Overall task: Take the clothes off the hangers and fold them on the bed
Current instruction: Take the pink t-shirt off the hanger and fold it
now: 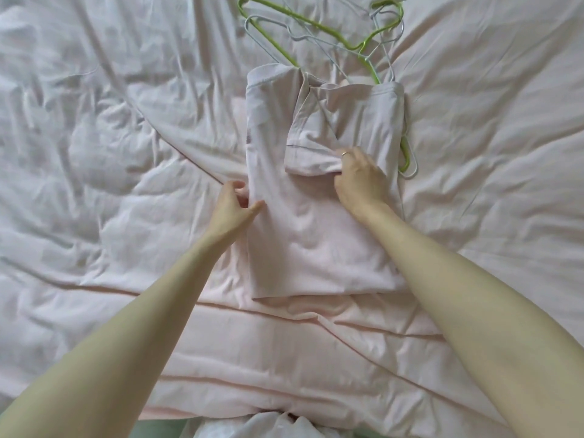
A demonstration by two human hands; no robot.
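Pinching the left side edge of the pale pink, partly folded cotton garment (316, 235), the left hand (235, 205) holds a narrow grip, while the right hand (358, 181) curls its fingers over a folded-in flap near the middle. Lying flat at the centre of the rumpled pink bed (110, 153), the garment partly covers the bare green and white wire hangers (319, 36). Folding appears midway; the next move likely calls for bringing the sides inward evenly.

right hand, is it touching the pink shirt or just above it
Touching. The head view shows the right hand with fingers curled round a folded flap of the pink shirt, the cloth bunched against the fingertips with no gap.
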